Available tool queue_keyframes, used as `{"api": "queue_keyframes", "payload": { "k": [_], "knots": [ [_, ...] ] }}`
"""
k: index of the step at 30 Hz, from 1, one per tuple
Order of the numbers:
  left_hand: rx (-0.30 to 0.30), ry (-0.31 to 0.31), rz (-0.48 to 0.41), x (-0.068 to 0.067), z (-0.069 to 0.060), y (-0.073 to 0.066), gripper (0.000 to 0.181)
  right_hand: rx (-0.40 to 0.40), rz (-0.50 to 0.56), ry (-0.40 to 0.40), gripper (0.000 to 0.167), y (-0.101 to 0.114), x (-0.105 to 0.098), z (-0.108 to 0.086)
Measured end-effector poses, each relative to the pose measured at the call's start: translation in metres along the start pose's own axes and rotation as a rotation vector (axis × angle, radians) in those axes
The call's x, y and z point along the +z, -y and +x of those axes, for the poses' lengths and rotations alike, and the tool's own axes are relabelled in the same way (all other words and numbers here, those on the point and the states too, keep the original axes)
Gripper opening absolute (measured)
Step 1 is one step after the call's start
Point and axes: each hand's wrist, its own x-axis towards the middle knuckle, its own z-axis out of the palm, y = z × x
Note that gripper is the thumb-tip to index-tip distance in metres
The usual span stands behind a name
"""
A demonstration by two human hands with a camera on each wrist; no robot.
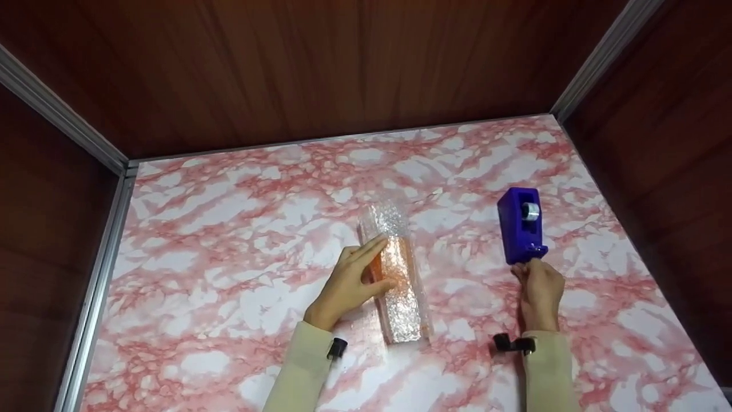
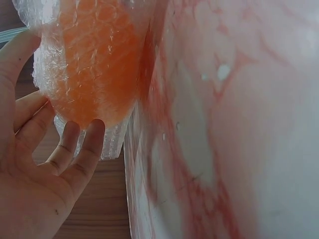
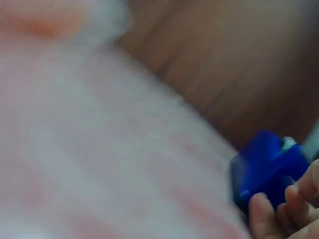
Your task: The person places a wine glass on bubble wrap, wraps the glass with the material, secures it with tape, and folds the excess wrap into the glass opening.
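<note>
A bundle in clear bubble wrap [image 1: 400,317] lies lengthwise on the table, with something orange [image 2: 99,59] showing through. My left hand [image 1: 349,280] rests on its left side, fingers spread and fairly straight, the thumb and a forefinger on top. In the left wrist view the fingertips [image 2: 94,129] touch the wrap. Farther right stands a purple-blue tape dispenser [image 1: 512,229] with a small roll of clear tape [image 1: 530,212]. At its near, cutter end my right hand [image 1: 543,289] pinches with thumb and fingers, seemingly on the tape's end. The right wrist view is blurred there.
The table [image 1: 217,286] has a pink and white marbled top. Dark wood-grain panels [image 1: 343,68] enclose it at the back and both sides, with metal rails [image 1: 97,286] along the edges. Dark wrist-camera mounts [image 1: 514,343] sit at both sleeves.
</note>
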Motion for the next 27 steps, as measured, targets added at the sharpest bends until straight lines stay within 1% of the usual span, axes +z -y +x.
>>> {"api": "queue_keyframes", "payload": {
  "k": [2, 5, 8, 11, 14, 17, 18, 20, 24, 25, 27],
  "knots": [
    [-0.001, -0.002, -0.001, 0.000, -0.001, 0.000, 0.086, -0.033, -0.037, 0.018, 0.025, -0.005, 0.000, -0.001],
    [-0.001, -0.003, 0.009, -0.001, -0.001, -0.001, 0.086, -0.059, -0.062, 0.058, 0.027, -0.008, -0.002, -0.004],
    [0.002, -0.009, 0.017, -0.001, -0.001, 0.000, 0.085, -0.068, -0.112, 0.132, 0.027, -0.009, -0.004, -0.008],
    [0.006, -0.016, 0.021, -0.001, -0.001, 0.000, 0.085, -0.088, -0.214, 0.213, 0.025, -0.009, -0.005, -0.014],
    [0.006, -0.020, 0.022, -0.001, -0.001, 0.001, 0.085, -0.121, -0.360, 0.276, 0.020, -0.009, -0.005, -0.019],
    [0.007, -0.019, 0.025, -0.001, -0.001, 0.000, 0.085, -0.166, -0.521, 0.325, 0.020, -0.007, -0.003, -0.026],
    [0.010, -0.021, 0.026, -0.001, -0.001, 0.000, 0.086, -0.170, -0.554, 0.344, 0.022, -0.007, -0.002, -0.029],
    [0.013, -0.020, 0.032, -0.001, -0.001, 0.000, 0.086, -0.160, -0.579, 0.390, 0.027, -0.005, 0.000, -0.035],
    [0.007, -0.012, 0.033, -0.002, 0.001, -0.002, 0.087, -0.254, -0.706, 0.502, 0.029, 0.001, 0.008, -0.045],
    [0.000, -0.008, 0.031, -0.002, 0.001, -0.002, 0.087, -0.292, -0.747, 0.528, 0.028, 0.004, 0.012, -0.050],
    [-0.010, -0.001, 0.031, -0.003, 0.001, -0.002, 0.087, -0.407, -0.853, 0.560, 0.023, 0.011, 0.021, -0.060]
  ]
}}
